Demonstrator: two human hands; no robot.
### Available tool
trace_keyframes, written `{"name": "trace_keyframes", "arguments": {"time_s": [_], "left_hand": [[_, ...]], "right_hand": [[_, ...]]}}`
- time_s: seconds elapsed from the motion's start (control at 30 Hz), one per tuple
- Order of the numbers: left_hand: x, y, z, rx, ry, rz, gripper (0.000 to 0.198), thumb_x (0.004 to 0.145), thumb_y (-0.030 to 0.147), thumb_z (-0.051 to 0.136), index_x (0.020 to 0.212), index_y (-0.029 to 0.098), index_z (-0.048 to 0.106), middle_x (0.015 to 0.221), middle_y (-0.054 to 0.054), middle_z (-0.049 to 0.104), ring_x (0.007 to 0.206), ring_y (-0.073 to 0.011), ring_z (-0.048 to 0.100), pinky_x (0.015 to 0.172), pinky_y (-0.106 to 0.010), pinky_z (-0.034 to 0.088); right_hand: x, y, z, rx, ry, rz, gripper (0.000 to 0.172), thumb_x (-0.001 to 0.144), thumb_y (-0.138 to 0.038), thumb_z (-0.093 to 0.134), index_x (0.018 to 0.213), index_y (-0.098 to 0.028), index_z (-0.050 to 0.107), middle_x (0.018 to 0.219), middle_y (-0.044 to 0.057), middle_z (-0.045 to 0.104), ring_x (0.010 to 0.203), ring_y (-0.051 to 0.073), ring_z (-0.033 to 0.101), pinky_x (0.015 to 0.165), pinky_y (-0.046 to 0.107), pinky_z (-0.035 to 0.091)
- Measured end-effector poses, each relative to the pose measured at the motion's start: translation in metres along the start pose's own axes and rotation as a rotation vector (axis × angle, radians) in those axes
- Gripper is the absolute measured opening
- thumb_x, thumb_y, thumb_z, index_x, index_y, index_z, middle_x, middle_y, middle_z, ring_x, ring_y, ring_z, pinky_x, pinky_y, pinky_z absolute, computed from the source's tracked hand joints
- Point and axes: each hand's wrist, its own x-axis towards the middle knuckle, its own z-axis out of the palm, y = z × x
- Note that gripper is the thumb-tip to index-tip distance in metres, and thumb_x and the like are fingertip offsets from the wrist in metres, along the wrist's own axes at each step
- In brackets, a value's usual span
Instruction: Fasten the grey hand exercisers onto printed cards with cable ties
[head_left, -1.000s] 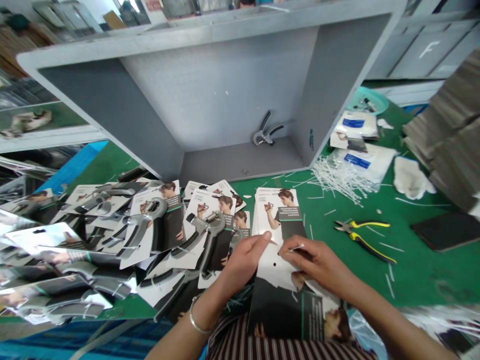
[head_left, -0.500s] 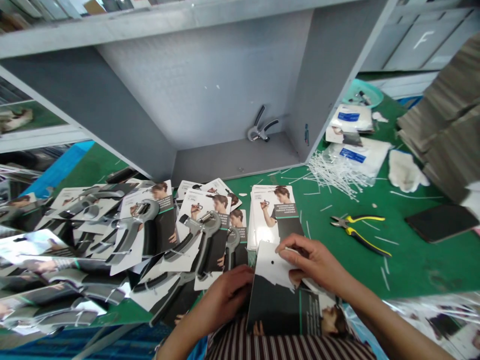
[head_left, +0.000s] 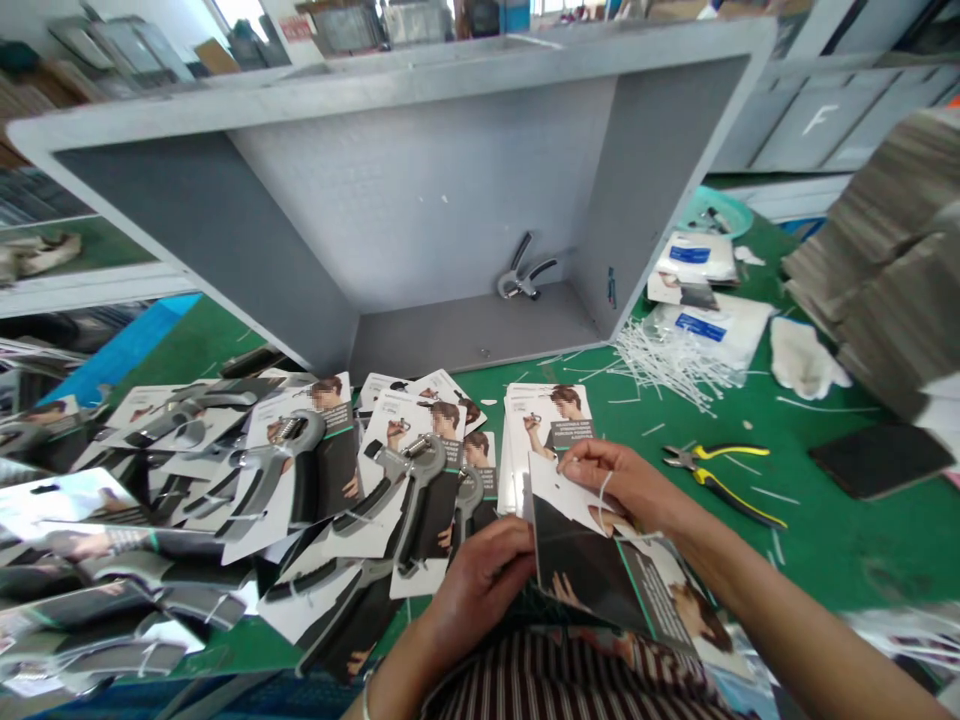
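A printed backing card (head_left: pixel 585 570) is tilted in front of my striped shirt, a small hole near its white end. My left hand (head_left: pixel 484 580) has its fingers closed at the card's left edge; what lies behind the card there is hidden. At the card's upper edge, my right hand (head_left: pixel 619 490) pinches a thin white cable tie (head_left: pixel 602 500), which curves out by the fingers. Just beyond it lies a stack of matching cards (head_left: pixel 517 440). To the left, several hand grip strengtheners (head_left: pixel 420 480) are tied onto cards in an overlapping pile.
A grey bin (head_left: pixel 480 350) lies on its side behind, with a loose grip strengthener (head_left: pixel 517 280) inside. On the right are scattered cable ties (head_left: pixel 667 360), yellow-black cutting pliers (head_left: pixel 720 465), a dark phone (head_left: pixel 881 460), a white glove (head_left: pixel 806 360) and a teal dish (head_left: pixel 739 218).
The held card has tilted and its white end has risen slightly. A curved tie now shows by my right fingers. My left hand has shifted right, and the whole view has moved slightly.
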Motion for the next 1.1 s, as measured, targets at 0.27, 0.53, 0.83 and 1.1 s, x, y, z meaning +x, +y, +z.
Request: {"name": "trace_keyframes", "arguments": {"time_s": [0.27,0.53,0.83,1.1], "left_hand": [[0.022,-0.013,0.003,0.152,0.190,-0.043,0.021,0.092,0.017,0.050,0.098,0.018,0.070,0.091,-0.008,0.064,0.088,-0.0189,0.058,0.081,-0.029,0.046],[0.037,-0.009,0.009,-0.286,0.305,-0.286,0.020,0.084,0.031,0.066,0.099,0.020,0.075,0.096,-0.007,0.070,0.084,-0.0192,0.062,0.078,-0.027,0.049],[0.026,-0.023,0.007,-0.256,0.273,-0.173,0.014,0.087,0.025,0.064,0.092,0.022,0.077,0.089,-0.005,0.067,0.082,-0.0165,0.057,0.078,-0.025,0.044],[0.023,-0.022,0.014,-0.298,0.302,-0.247,0.011,0.082,0.027,0.070,0.087,0.020,0.076,0.083,-0.003,0.066,0.078,-0.0158,0.055,0.073,-0.025,0.043]], "right_hand": [[0.009,0.001,0.005,0.022,-0.008,-0.038,0.035,0.074,-0.049,0.077,0.085,-0.018,0.066,0.074,-0.003,0.060,0.064,0.010,0.051,0.061,0.023,0.038],[0.003,-0.010,0.007,-0.093,0.032,-0.151,0.029,0.082,-0.048,0.070,0.092,-0.021,0.069,0.082,0.000,0.063,0.073,0.013,0.054,0.065,0.024,0.041],[-0.007,-0.011,0.008,-0.106,-0.001,-0.151,0.033,0.083,-0.051,0.069,0.092,-0.020,0.066,0.074,-0.002,0.059,0.063,0.010,0.050,0.056,0.021,0.036],[-0.013,-0.021,0.016,-0.148,-0.032,-0.176,0.033,0.082,-0.052,0.068,0.091,-0.020,0.067,0.075,-0.001,0.059,0.066,0.011,0.050,0.058,0.022,0.038]]}}
